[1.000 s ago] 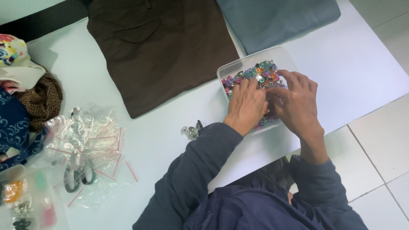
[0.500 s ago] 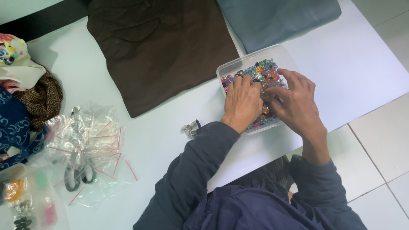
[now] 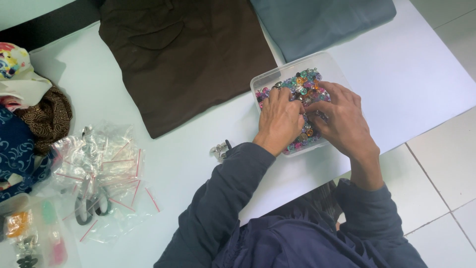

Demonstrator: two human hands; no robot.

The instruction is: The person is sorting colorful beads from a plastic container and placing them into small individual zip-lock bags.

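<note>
Clear plastic box (image 3: 331, 64) of coloured beads (image 3: 303, 82), on white counter (image 3: 198, 154). Left hand (image 3: 280, 119) and right hand (image 3: 341, 121) palm-down in beads, fingertips meeting; grip state cannot be told. Brown cloth (image 3: 183, 54) adjacent.

Your left hand (image 3: 279, 120) and right hand (image 3: 342, 124), bare skin, matt, sit in a clear plastic box (image 3: 331, 64), smooth w/ a frosted sheen. Inside: small beads (image 3: 303, 82), glossy, glassy-looking, some w/ metallic glint. Far left of the box lies a brown cloth (image 3: 183, 59), matt woven; far right, a grey-blue cloth (image 3: 317, 22), also matt. The table (image 3: 198, 164) looks smooth, pale, low sheen. Left side: clear plastic zip bags (image 3: 101, 166), crinkly and shiny. Near your left sleeve (image 3: 223, 198), a matt dark fabric, is a small shiny metal piece (image 3: 219, 150).
</note>
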